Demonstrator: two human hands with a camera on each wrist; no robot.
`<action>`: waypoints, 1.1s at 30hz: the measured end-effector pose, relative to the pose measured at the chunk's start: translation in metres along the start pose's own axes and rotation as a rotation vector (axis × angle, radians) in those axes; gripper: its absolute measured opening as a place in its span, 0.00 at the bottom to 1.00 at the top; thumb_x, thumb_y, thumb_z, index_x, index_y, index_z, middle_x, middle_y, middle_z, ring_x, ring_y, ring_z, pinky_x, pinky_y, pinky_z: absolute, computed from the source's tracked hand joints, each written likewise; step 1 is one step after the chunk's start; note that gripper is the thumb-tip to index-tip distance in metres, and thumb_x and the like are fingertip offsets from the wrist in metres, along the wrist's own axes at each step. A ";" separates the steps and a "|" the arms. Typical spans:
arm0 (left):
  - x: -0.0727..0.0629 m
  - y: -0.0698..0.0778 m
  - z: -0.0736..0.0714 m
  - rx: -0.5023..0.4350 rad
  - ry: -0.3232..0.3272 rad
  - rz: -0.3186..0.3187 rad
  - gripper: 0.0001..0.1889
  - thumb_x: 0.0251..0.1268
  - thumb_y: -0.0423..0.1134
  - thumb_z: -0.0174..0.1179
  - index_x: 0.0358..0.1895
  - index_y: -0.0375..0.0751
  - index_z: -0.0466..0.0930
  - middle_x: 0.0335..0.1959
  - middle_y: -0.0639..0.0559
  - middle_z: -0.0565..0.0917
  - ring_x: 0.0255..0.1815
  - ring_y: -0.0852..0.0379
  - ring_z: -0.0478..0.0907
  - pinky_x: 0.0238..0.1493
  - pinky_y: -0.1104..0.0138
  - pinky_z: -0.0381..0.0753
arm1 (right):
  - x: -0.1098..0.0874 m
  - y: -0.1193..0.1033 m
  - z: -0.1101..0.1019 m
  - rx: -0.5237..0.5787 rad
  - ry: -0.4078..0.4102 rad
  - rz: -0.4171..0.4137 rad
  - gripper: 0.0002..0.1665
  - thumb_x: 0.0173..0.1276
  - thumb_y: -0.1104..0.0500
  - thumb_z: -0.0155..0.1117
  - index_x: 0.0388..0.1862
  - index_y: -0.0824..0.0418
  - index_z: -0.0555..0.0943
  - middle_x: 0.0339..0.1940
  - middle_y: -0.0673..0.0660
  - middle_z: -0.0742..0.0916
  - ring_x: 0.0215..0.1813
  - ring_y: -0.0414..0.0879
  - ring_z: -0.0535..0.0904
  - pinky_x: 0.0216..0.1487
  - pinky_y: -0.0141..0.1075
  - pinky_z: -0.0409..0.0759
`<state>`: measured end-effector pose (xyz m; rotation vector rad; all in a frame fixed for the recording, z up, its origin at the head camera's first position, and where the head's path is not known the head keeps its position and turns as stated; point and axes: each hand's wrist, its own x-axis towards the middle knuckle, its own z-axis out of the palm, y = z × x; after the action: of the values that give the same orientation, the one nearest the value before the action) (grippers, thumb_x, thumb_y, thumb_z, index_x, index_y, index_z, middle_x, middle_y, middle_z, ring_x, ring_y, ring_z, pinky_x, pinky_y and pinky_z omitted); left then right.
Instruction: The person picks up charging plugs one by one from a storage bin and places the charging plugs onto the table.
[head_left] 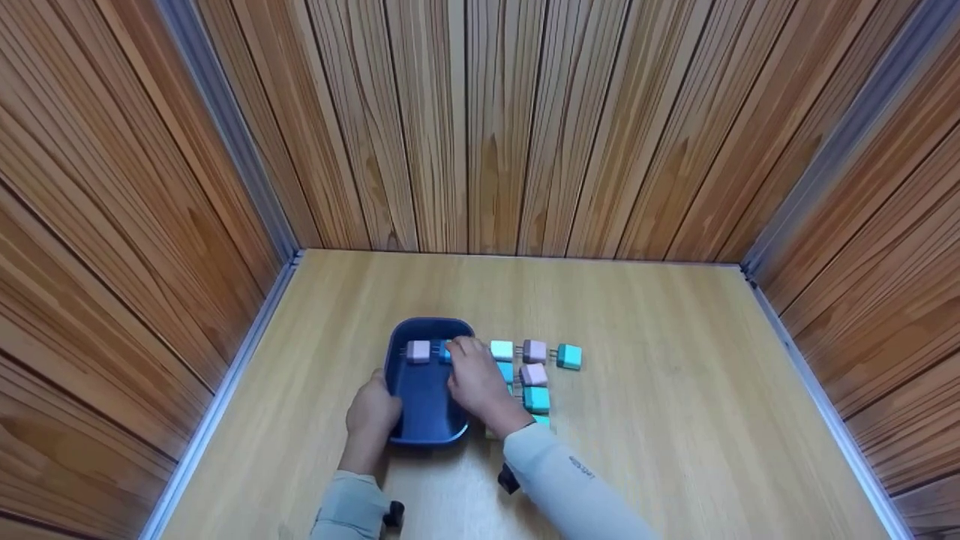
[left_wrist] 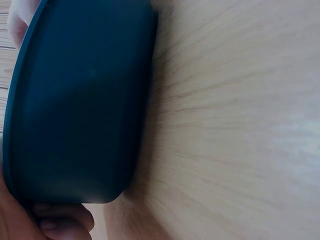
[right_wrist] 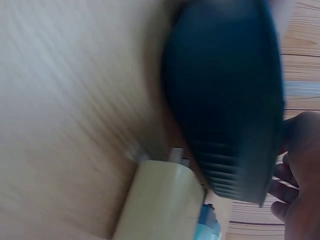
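Observation:
A dark blue plastic bin [head_left: 427, 409] stands upright on the table, seen from outside in both wrist views. My left hand [head_left: 373, 407] grips its left rim, with fingers [left_wrist: 67, 220] curled against the outer wall. Inside, near the far end, lies a lavender charger plug [head_left: 418, 352]. Beside it is a blue charger plug [head_left: 445, 352], partly covered by the fingertips of my right hand [head_left: 480, 379], which pinches it. That hand reaches over the right rim. In the right wrist view its fingers [right_wrist: 285, 192] are curled above the bin.
Right of the bin lie several charger plugs in rows: a white plug [head_left: 501, 350], a lavender plug [head_left: 534, 351], a teal plug [head_left: 569, 356] and others partly under my right arm. A cream plug [right_wrist: 160, 200] lies close to the bin. Wooden panel walls [head_left: 491, 127] enclose the table.

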<state>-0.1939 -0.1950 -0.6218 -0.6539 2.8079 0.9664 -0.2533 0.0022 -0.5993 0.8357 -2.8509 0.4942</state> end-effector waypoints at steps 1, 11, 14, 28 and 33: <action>0.000 0.000 0.000 0.000 -0.004 0.000 0.32 0.71 0.36 0.53 0.77 0.36 0.61 0.64 0.33 0.79 0.61 0.37 0.80 0.55 0.42 0.78 | 0.001 -0.001 0.002 -0.021 0.002 -0.008 0.28 0.70 0.59 0.63 0.68 0.63 0.77 0.64 0.59 0.80 0.69 0.54 0.73 0.73 0.48 0.69; 0.000 -0.001 -0.002 0.001 0.020 0.016 0.28 0.68 0.35 0.55 0.71 0.37 0.69 0.56 0.34 0.84 0.53 0.39 0.84 0.48 0.43 0.80 | 0.011 -0.009 0.018 -0.147 0.007 -0.034 0.24 0.71 0.58 0.61 0.65 0.62 0.78 0.62 0.58 0.81 0.66 0.54 0.75 0.70 0.48 0.72; -0.001 -0.001 -0.002 0.001 0.027 0.025 0.26 0.66 0.35 0.55 0.69 0.37 0.70 0.54 0.35 0.85 0.52 0.39 0.84 0.46 0.43 0.80 | 0.012 -0.010 0.023 -0.186 0.036 -0.046 0.23 0.69 0.59 0.62 0.62 0.62 0.80 0.59 0.59 0.82 0.63 0.55 0.77 0.68 0.48 0.73; -0.002 0.001 0.001 -0.019 0.011 0.013 0.29 0.69 0.34 0.55 0.73 0.36 0.67 0.60 0.34 0.82 0.57 0.38 0.82 0.52 0.43 0.79 | 0.015 -0.010 0.029 -0.222 -0.040 0.024 0.24 0.75 0.56 0.58 0.66 0.62 0.77 0.63 0.59 0.80 0.67 0.55 0.75 0.72 0.49 0.70; -0.002 0.000 0.000 -0.036 0.018 0.018 0.27 0.67 0.34 0.57 0.70 0.37 0.70 0.58 0.35 0.83 0.55 0.40 0.83 0.51 0.43 0.79 | 0.013 -0.010 0.030 -0.263 -0.037 0.004 0.24 0.76 0.54 0.58 0.67 0.62 0.77 0.64 0.60 0.80 0.67 0.55 0.75 0.72 0.49 0.70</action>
<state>-0.1921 -0.1938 -0.6213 -0.6458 2.8232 1.0217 -0.2602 -0.0225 -0.6222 0.7976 -2.8653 0.0992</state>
